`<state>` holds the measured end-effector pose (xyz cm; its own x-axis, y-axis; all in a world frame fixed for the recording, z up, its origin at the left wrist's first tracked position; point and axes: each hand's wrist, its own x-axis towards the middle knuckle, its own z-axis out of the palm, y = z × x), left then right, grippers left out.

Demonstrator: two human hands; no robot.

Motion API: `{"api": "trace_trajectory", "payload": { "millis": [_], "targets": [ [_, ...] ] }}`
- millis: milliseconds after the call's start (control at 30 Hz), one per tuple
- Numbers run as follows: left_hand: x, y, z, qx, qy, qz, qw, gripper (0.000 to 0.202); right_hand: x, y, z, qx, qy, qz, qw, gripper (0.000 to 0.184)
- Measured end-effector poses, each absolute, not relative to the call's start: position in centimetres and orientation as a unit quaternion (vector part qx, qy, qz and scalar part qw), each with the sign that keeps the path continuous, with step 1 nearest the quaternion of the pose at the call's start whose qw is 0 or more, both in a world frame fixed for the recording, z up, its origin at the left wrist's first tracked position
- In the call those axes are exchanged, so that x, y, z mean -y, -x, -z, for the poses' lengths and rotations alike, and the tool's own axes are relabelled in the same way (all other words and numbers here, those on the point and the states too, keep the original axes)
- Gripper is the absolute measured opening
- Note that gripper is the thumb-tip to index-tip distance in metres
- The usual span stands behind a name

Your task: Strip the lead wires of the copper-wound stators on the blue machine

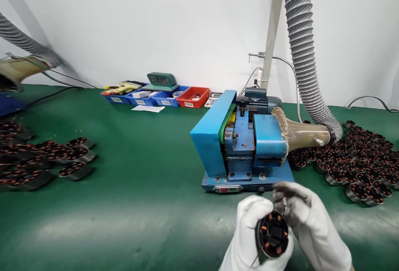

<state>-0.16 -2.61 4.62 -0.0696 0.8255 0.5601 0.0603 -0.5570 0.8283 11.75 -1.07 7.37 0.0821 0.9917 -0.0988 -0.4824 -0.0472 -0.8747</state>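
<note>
Both my hands wear white gloves, low at the front right. My left hand (pixel 247 237) is closed around a round motor stator (pixel 272 234) with copper windings and a black centre. My right hand (pixel 308 221) curls over the stator's upper right edge, its fingertips pinched at thin wire ends there; the tips are blurred. Just beyond my hands stands a blue bench machine (pixel 243 146) with a green belt behind its side guard.
A ribbed grey extraction hose (pixel 304 50) joins the machine's beige nozzle (pixel 304 134). Several stators (pixel 355 158) lie heaped at the right, and more stators (pixel 46 158) at the left. Blue bins (pixel 146 96), a red bin (pixel 193 96), a digital clock (pixel 162 80) and a calculator (pixel 213 98) stand at the back on the green mat (pixel 140 179).
</note>
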Motion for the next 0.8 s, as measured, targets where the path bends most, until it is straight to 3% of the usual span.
{"api": "trace_trajectory", "payload": {
  "millis": [100, 233, 367, 500, 600, 800],
  "targets": [
    [2.4, 0.0, -4.4, -0.354, -0.638, -0.625, 0.278, 0.059, 0.5, -11.5, -7.7, 0.43, 0.415, -0.555, 0.578, 0.012],
    [2.5, -0.1, -4.7, -0.352, -0.614, -0.623, 0.333, 0.055, -0.4, -11.8, -7.5, 0.274, 0.381, -0.595, 0.653, 0.018],
    [2.1, -0.4, -4.3, -0.431, -0.511, -0.63, 0.395, 0.048, -0.2, -11.9, -5.5, 0.238, 0.401, -0.5, 0.73, 0.027],
    [0.3, -1.6, -3.3, -0.448, -0.376, -0.603, 0.543, 0.052, 0.4, -10.3, -3.3, 0.39, 0.502, -0.45, 0.628, 0.052],
    [-1.5, -3.0, -3.3, -0.389, -0.241, -0.597, 0.659, 0.056, -0.4, -9.2, -3.1, 0.384, 0.602, -0.367, 0.596, 0.045],
    [-3.8, -4.9, -3.9, -0.422, -0.179, -0.626, 0.63, 0.054, -3.0, -9.5, -3.8, 0.393, 0.589, -0.349, 0.614, 0.034]
  ]
}}
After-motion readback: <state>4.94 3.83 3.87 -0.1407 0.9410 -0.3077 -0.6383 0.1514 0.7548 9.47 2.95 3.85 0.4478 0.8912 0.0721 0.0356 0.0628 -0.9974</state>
